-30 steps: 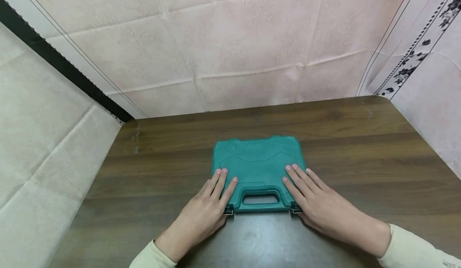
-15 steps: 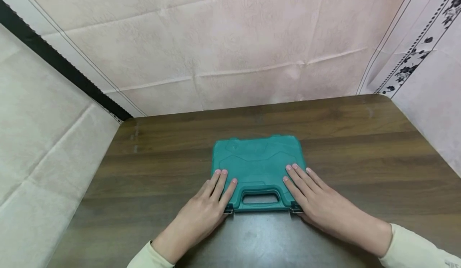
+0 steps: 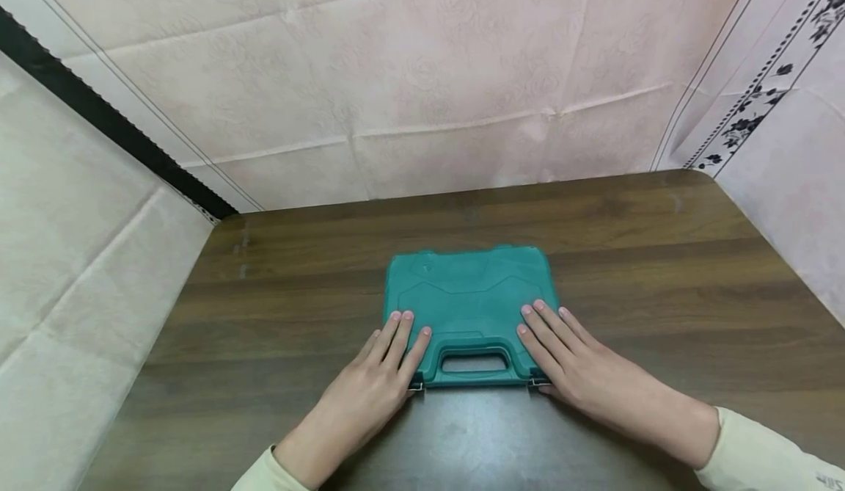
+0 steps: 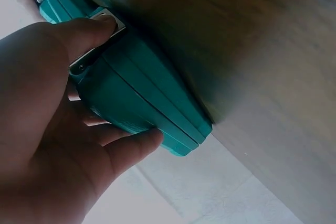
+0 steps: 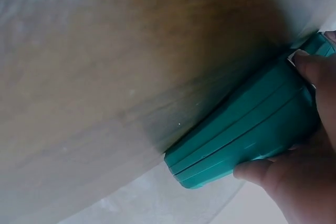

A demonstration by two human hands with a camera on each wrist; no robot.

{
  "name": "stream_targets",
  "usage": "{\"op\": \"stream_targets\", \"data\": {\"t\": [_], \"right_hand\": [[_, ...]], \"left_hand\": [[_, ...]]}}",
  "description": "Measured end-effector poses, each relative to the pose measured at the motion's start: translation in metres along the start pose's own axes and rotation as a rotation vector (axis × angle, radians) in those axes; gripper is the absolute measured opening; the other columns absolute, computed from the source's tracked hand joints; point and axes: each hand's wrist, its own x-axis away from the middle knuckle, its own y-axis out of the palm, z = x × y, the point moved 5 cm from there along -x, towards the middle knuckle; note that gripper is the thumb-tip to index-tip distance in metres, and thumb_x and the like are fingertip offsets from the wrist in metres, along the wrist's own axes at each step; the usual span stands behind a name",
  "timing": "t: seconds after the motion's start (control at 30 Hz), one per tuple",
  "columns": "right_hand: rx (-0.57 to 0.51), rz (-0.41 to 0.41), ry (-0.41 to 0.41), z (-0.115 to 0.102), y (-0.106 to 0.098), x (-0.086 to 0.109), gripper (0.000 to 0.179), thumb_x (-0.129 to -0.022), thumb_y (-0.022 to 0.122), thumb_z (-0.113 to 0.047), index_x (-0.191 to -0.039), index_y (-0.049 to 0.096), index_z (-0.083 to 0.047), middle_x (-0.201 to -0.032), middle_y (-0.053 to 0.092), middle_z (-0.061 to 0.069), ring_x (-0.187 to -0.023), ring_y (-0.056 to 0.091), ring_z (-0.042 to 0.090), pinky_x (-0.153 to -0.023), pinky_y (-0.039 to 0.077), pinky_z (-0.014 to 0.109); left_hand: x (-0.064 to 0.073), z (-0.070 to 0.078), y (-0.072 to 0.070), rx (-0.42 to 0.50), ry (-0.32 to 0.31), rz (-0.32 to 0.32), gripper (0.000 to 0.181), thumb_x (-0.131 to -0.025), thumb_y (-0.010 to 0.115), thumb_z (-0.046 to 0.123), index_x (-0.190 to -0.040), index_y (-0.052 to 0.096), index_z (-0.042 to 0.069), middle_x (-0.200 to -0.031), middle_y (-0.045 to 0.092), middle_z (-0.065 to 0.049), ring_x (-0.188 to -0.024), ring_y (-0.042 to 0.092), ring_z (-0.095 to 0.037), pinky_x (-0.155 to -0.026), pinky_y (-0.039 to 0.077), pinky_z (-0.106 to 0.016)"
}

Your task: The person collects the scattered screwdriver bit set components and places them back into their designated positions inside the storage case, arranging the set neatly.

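A closed teal plastic carrying case (image 3: 470, 285) lies flat on the table, its handle cutout facing the near edge. My left hand (image 3: 366, 392) holds its near left corner, fingers laid on the lid. In the left wrist view the thumb presses the left latch (image 4: 122, 25) on the front side. At the near right corner my right hand (image 3: 590, 377) holds the case the same way. The right wrist view has that thumb at the right latch (image 5: 292, 56), partly covered. The inside of the case is hidden.
The brown wood-patterned table (image 3: 264, 315) extends on all sides of the case. Pale patterned sheets (image 3: 422, 80) hang behind it and at both sides. A black strip (image 3: 119, 124) runs down the sheet at left.
Both hands keep their places on the case. The head view has shifted very slightly; nothing else has visibly moved.
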Motion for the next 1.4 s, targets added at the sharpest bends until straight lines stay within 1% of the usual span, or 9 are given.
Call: {"op": "stream_targets", "data": {"t": [0.1,0.2,0.43,0.6,0.73,0.83,1.0,1.1,1.4], "right_hand": [[0.001,0.013,-0.003,0.0005,0.0000,-0.0008,0.066,-0.117,0.016,-0.042,-0.151,0.045,0.007,-0.154,0.048,0.031,-0.141,0.049,0.047,-0.128,0.019,0.052],[-0.005,0.019,-0.004,0.0013,-0.0001,-0.0010,0.065,-0.118,0.016,-0.041,-0.151,0.045,0.007,-0.153,0.049,0.031,-0.141,0.049,0.047,-0.129,0.015,0.051],[-0.026,0.010,-0.012,0.0029,-0.0008,-0.0007,0.064,-0.118,0.017,-0.041,-0.152,0.044,0.007,-0.153,0.049,0.031,-0.141,0.050,0.046,-0.130,0.009,0.047],[-0.032,0.021,-0.017,0.0027,-0.0026,-0.0005,0.063,-0.118,0.018,-0.040,-0.151,0.044,0.007,-0.152,0.050,0.031,-0.141,0.050,0.045,-0.130,0.009,0.046],[-0.045,0.033,-0.020,0.0029,-0.0048,-0.0014,0.062,-0.118,0.018,-0.039,-0.148,0.045,0.008,-0.152,0.050,0.031,-0.142,0.049,0.044,-0.130,0.009,0.045],[-0.056,0.037,-0.022,0.0039,-0.0050,-0.0019,0.062,-0.118,0.019,-0.039,-0.148,0.045,0.009,-0.152,0.050,0.031,-0.146,0.045,0.044,-0.131,0.008,0.044],[-0.079,0.035,-0.026,0.0059,-0.0020,-0.0014,0.063,-0.118,0.021,-0.040,-0.155,0.039,0.007,-0.153,0.049,0.031,-0.158,0.025,0.040,-0.131,0.006,0.044],[-0.090,0.028,-0.023,0.0066,-0.0003,-0.0005,0.064,-0.118,0.021,-0.041,-0.159,0.035,0.006,-0.155,0.047,0.030,-0.161,0.017,0.038,-0.131,0.005,0.043],[-0.119,0.005,0.009,0.0039,-0.0010,0.0016,0.064,-0.117,0.023,-0.043,-0.160,0.035,0.003,-0.158,0.046,0.028,-0.163,0.012,0.034,-0.131,0.003,0.040]], "left_hand": [[0.0001,0.0001,-0.0006,-0.009,0.001,0.016,0.071,-0.096,0.080,0.026,-0.155,0.048,0.002,-0.154,0.050,-0.029,-0.143,0.051,-0.041,-0.106,0.054,-0.040],[0.0000,0.0005,-0.0017,-0.019,0.002,0.020,0.070,-0.097,0.079,0.023,-0.155,0.048,0.001,-0.154,0.050,-0.029,-0.144,0.051,-0.040,-0.105,0.054,-0.039],[0.0001,0.0016,-0.0020,-0.007,-0.007,0.004,0.068,-0.098,0.077,0.017,-0.156,0.047,0.001,-0.155,0.048,-0.030,-0.145,0.049,-0.040,-0.105,0.054,-0.040],[0.0004,0.0012,-0.0005,0.004,-0.004,0.013,0.073,-0.096,0.080,0.029,-0.156,0.048,0.003,-0.155,0.050,-0.028,-0.144,0.051,-0.039,-0.106,0.053,-0.040],[0.0012,-0.0005,0.0000,0.043,-0.013,0.024,0.081,-0.092,0.083,0.040,-0.156,0.048,0.004,-0.155,0.050,-0.026,-0.144,0.051,-0.039,-0.109,0.052,-0.040],[0.0021,-0.0022,-0.0011,0.089,-0.024,0.040,0.080,-0.093,0.083,0.041,-0.156,0.049,0.005,-0.155,0.051,-0.026,-0.145,0.050,-0.039,-0.110,0.050,-0.041],[0.0035,-0.0050,-0.0039,0.140,-0.042,0.055,0.076,-0.094,0.081,0.038,-0.156,0.050,0.007,-0.156,0.051,-0.023,-0.145,0.050,-0.037,-0.109,0.051,-0.041],[0.0044,-0.0050,-0.0042,0.129,-0.042,0.061,0.076,-0.094,0.081,0.039,-0.156,0.050,0.008,-0.156,0.052,-0.022,-0.145,0.051,-0.036,-0.109,0.051,-0.040],[0.0061,-0.0016,-0.0020,0.080,-0.041,0.079,0.079,-0.093,0.082,0.042,-0.156,0.050,0.007,-0.156,0.053,-0.021,-0.144,0.052,-0.034,-0.109,0.051,-0.036]]}}
